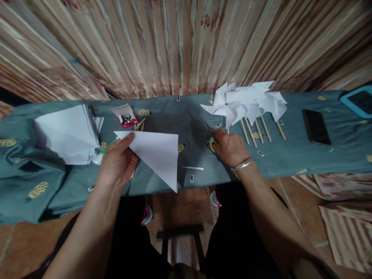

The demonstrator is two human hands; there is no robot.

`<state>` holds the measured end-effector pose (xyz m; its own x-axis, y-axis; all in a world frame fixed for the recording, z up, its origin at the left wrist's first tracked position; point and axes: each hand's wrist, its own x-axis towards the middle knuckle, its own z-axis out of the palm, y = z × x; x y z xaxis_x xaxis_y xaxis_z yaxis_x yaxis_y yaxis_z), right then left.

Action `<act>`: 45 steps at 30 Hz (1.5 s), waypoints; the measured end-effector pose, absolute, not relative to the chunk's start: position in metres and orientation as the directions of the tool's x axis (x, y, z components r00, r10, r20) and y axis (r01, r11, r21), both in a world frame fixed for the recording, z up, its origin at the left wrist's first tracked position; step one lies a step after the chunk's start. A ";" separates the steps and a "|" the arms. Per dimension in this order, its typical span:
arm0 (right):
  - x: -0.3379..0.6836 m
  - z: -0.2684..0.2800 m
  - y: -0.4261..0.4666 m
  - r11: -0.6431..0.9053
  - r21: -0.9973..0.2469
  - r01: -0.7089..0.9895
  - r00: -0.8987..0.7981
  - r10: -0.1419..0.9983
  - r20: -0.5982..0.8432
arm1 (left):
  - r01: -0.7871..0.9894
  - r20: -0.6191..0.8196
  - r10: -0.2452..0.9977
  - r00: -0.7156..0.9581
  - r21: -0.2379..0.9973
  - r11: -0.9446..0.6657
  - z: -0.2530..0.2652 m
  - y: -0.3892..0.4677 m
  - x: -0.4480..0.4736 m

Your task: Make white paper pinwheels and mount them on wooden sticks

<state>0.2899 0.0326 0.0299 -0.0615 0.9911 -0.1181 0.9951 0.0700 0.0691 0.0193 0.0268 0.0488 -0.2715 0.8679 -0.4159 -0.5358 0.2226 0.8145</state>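
Note:
A white sheet of paper folded into a triangle [161, 153] is pinched at its left corner by my left hand [119, 159], thumb on top. Its lower point reaches over the table's front edge. My right hand [232, 147] is closed around the handles of a pair of scissors [213, 140], whose blades point away toward the upper left, apart from the paper. Just beyond that hand lie several white paper pinwheels [232, 104] on wooden sticks [257, 131], overlapping one another. A thin paper strip [193, 168] rests on the cloth between my hands.
A stack of white paper [68, 133] lies at the left. Behind my left hand stand an open red-and-white box [127, 118] of small metal pieces and some loose wooden sticks [140, 124]. A black phone [316, 126] and a blue-framed device [359, 101] lie at the right. A striped curtain [162, 46] hangs behind the table.

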 end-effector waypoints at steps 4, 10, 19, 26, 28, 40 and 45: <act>0.285 0.029 0.033 0.043 0.098 0.994 -0.030 0.992 -0.123 | -0.538 -0.364 0.881 -0.301 0.828 0.159 0.042 0.031 0.017; 0.283 0.029 0.032 0.010 0.122 0.993 0.002 0.995 -0.100 | -0.550 -0.325 0.888 -0.325 0.829 0.102 0.038 0.034 0.016; 0.295 0.024 0.039 0.022 0.039 0.999 -0.018 0.993 -0.114 | -0.571 -0.316 0.886 -0.340 0.818 0.073 0.035 0.037 0.009; 0.288 0.020 0.012 0.315 -0.348 0.883 -0.339 0.941 -0.007 | -0.565 -0.281 0.894 -0.350 0.824 0.039 0.031 0.037 -0.005; 0.274 0.016 0.000 0.483 -0.431 0.762 -0.537 0.844 -0.004 | -0.561 -0.287 0.887 -0.361 0.827 0.039 0.032 0.036 -0.009; 0.251 -0.010 0.027 0.361 -0.464 0.809 -0.262 0.928 0.265 | -0.598 -0.266 0.898 -0.351 0.801 0.003 0.029 0.031 -0.023; 0.236 -0.020 0.051 0.393 -0.303 0.868 -0.342 0.917 0.207 | -0.666 -0.336 0.887 -0.316 0.744 0.045 0.031 0.034 -0.017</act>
